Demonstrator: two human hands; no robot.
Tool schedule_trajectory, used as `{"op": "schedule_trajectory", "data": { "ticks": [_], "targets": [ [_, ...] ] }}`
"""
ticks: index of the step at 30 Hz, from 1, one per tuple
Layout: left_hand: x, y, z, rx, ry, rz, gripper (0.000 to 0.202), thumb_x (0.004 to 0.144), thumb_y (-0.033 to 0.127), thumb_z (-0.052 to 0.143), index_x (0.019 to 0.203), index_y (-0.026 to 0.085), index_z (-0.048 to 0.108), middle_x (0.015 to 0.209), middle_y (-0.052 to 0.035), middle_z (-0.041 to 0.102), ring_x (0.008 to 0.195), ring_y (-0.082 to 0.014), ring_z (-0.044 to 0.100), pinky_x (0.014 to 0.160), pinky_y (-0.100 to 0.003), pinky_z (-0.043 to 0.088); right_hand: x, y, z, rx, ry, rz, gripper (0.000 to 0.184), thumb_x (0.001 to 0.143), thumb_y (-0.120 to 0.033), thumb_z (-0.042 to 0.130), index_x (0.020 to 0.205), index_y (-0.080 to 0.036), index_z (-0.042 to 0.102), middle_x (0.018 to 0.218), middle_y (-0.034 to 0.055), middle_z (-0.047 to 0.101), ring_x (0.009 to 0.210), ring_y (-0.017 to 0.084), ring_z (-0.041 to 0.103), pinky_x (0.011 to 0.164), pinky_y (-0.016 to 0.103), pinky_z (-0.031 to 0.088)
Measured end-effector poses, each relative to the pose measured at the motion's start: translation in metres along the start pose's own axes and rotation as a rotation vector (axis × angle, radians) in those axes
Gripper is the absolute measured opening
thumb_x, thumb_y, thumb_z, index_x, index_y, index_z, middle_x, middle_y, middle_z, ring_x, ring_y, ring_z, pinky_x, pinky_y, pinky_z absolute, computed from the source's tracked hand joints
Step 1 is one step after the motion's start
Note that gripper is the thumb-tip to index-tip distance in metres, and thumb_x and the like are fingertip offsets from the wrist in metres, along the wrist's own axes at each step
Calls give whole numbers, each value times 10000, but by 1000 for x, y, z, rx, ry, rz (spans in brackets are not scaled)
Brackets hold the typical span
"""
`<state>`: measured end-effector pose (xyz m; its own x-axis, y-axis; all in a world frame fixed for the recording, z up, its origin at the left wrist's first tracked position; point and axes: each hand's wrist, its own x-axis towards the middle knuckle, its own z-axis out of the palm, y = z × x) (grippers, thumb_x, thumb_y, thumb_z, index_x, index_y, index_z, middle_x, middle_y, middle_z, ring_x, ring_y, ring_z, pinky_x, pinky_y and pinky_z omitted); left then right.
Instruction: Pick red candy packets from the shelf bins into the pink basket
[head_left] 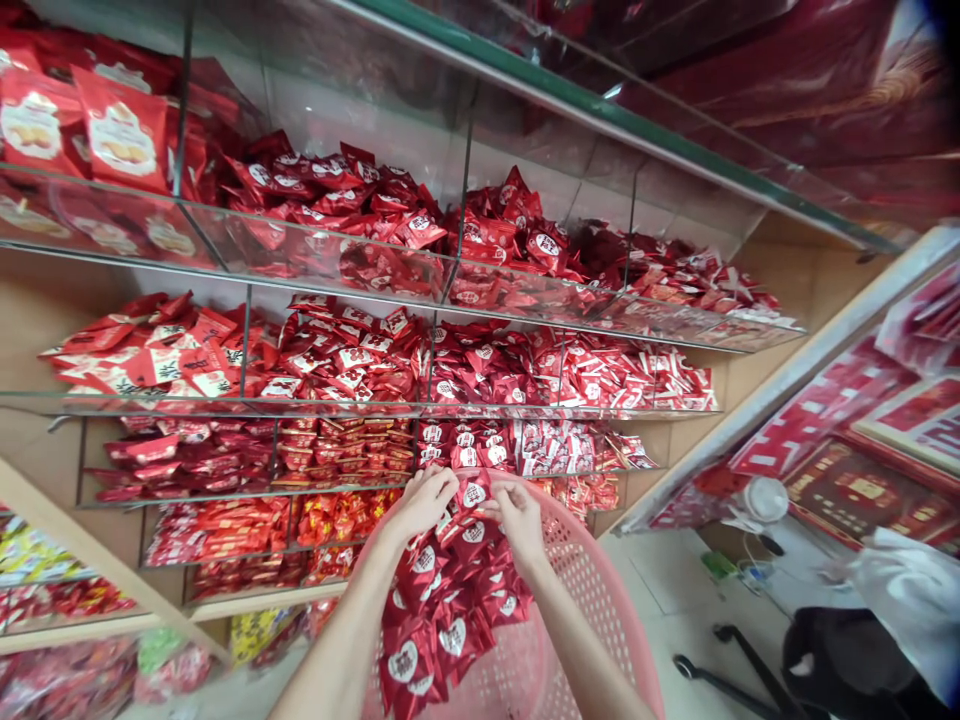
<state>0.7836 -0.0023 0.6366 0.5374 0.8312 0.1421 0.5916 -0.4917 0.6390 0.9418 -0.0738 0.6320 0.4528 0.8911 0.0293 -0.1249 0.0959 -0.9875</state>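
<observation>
A pink perforated plastic basket (600,590) is tilted up against the glass shelving and holds a heap of dark red sweet packets with white heart labels (442,610). My left hand (421,500) is at the top of the heap, fingers curled closed on packets near the shelf compartment of matching packets (465,448). My right hand (519,515) is beside it, fingers bent and pinching a packet at the basket's upper rim.
Tiered glass shelves (360,405) with dividers are full of red wrapped sweets. A wooden frame (97,560) crosses lower left. At right, a display of red items (862,440), a white bag (915,590) and a black object on the tiled floor (750,680).
</observation>
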Motion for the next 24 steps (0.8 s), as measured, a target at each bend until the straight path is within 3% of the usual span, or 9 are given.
{"op": "schedule_trajectory", "data": {
  "ticks": [4, 11, 16, 20, 24],
  "targets": [
    [-1, 0, -1, -10, 7, 8, 301, 902, 412, 299, 810, 259, 541, 885, 19, 554, 849, -164, 491, 793, -284, 369, 4, -2, 0, -81, -2, -2, 360, 632, -474, 691, 753, -137, 656, 703, 15, 645, 574, 131, 588, 542, 244, 487],
    [2, 1, -2, -43, -2, 12, 339, 900, 435, 289, 789, 244, 545, 856, 20, 563, 834, -151, 505, 810, -271, 375, 4, -4, 1, -15, 45, 54, 353, 590, -464, 723, 714, -139, 664, 682, 11, 646, 575, 123, 572, 575, 239, 477],
    [1, 9, -6, -74, 20, -81, 420, 882, 548, 270, 777, 244, 541, 838, 18, 579, 821, -157, 521, 780, -271, 390, 1, -12, -11, 22, 77, 36, 288, 626, -420, 725, 697, -159, 627, 609, -38, 589, 526, 84, 530, 496, 184, 433],
    [1, 13, -6, -57, 12, -124, 479, 874, 596, 232, 799, 249, 554, 919, -4, 584, 896, -180, 518, 831, -302, 372, -4, -22, -26, 228, 58, 173, 250, 599, -340, 763, 715, -166, 626, 569, -46, 573, 531, 82, 547, 487, 166, 445],
    [2, 12, -4, -29, 3, -117, 481, 882, 582, 217, 810, 247, 555, 940, -17, 575, 910, -191, 512, 834, -314, 367, -12, -37, -28, 432, -66, 343, 292, 604, -222, 761, 871, -186, 647, 790, -8, 662, 606, 79, 594, 573, 172, 512]
  ]
}}
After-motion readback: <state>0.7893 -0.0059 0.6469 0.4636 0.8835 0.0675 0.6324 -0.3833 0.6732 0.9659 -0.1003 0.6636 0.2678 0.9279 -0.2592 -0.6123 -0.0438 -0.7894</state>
